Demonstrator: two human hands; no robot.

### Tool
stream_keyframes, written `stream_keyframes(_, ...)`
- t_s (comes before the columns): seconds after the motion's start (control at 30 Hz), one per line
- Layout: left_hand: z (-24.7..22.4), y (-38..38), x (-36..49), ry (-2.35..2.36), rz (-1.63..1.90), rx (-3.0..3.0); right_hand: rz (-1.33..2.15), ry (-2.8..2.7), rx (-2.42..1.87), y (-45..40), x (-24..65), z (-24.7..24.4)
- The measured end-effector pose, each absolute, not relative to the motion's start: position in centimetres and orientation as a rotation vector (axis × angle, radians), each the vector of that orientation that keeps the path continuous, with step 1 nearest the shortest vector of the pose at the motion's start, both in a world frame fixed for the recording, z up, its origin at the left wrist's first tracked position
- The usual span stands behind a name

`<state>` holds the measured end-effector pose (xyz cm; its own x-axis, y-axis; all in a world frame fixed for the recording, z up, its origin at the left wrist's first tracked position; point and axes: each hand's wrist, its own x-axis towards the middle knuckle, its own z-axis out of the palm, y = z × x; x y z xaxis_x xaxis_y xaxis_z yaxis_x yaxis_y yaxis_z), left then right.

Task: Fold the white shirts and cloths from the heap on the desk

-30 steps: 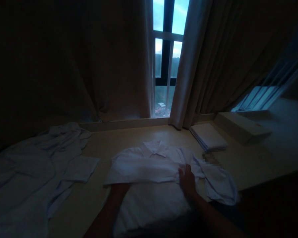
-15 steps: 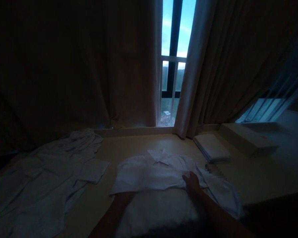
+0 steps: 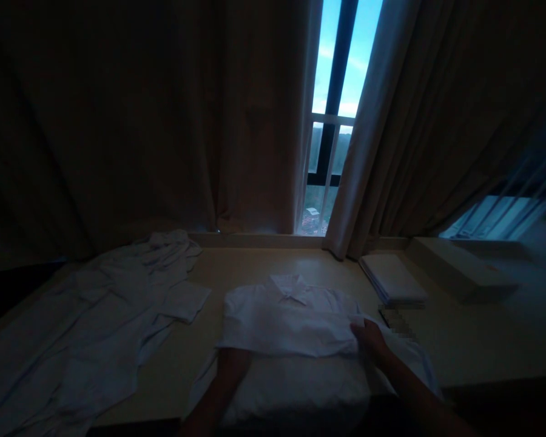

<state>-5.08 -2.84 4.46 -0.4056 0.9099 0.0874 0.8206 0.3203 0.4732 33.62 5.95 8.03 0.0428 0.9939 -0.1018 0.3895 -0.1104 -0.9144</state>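
Observation:
A white collared shirt [image 3: 295,325] lies in front of me on the pale ledge, collar away from me, with a flap of its fabric folded up across the body. My right hand [image 3: 370,340] is closed on the flap's right edge, thumb and fingers pinching the cloth. At the left end of the flap, my left hand [image 3: 233,363] reaches under the fabric; its fingers are hidden. One sleeve spreads out past my right forearm. The shirt's lower part hangs toward me in shadow.
Several white garments [image 3: 104,328] lie loosely heaped at left. A stack of folded white cloth [image 3: 394,279] sits at the back right, beside a pale box [image 3: 459,270]. Dark curtains [image 3: 255,121] hang behind the ledge [image 3: 241,264], parted at a window [image 3: 325,145]. The ledge's front edge is dark.
The view has shifted slightly, so the background sits further right. My right hand keeps its pinch on the flap. At lower left, more of the shirt shows beside my left forearm.

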Motion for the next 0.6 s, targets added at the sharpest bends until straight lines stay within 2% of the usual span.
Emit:
stream_keyframes(0.2,3.9,-5.8,-5.7,2.397,0.63,1.739,1.176,-1.512,-1.594,4.9,33.8,7.5)
stream_keyframes(0.33,3.5,-5.7,-6.1,2.401,0.584,1.951,1.076,-1.583,-1.715,4.5,33.2,7.9)
stream_keyframes(0.5,3.4,-4.7,-6.4,2.361,0.532,2.066,1.09,-1.545,-1.555,5.2,32.4,9.1)
stream_keyframes(0.6,3.4,-4.2,-6.4,2.355,0.515,2.121,0.964,-1.628,-1.615,5.8,32.7,8.8)
